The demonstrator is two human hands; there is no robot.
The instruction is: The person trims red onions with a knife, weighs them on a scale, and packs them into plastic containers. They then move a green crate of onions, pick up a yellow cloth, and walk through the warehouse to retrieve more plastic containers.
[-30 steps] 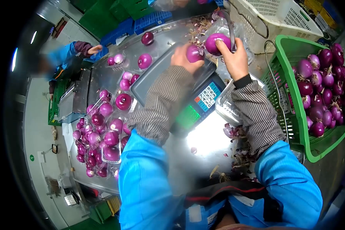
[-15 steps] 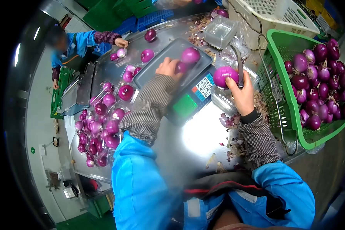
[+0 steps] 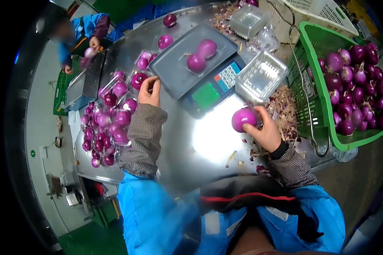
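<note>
My right hand [image 3: 266, 131] grips a peeled red onion [image 3: 243, 120] between thumb and fingers, above the steel table. My left hand [image 3: 150, 91] hangs by the left edge of the scale [image 3: 170, 78], fingers loosely bent, thumb a little apart and nothing visible in it. Two red onions [image 3: 196, 63] rest on the scale's grey platform, apparently in a clear tray. The scale's keypad [image 3: 227, 78] and lit green display [image 3: 205, 95] face me. Just beyond my right hand sits a clear plastic tray [image 3: 261, 76] with no onions in it.
Packed onions in clear trays [image 3: 106, 123] crowd the left side. At right stands a green basket [image 3: 340, 142] full of onions, with a metal hook [image 3: 311, 127] on it. Onion skins [image 3: 281, 110] litter the table [image 3: 178, 148]. A co-worker's hand [image 3: 94, 42] holds an onion at upper left.
My left hand has left the onions on the scale and drawn back left. My right hand has lowered its onion toward me; the dark curved tool seen with it earlier no longer shows.
</note>
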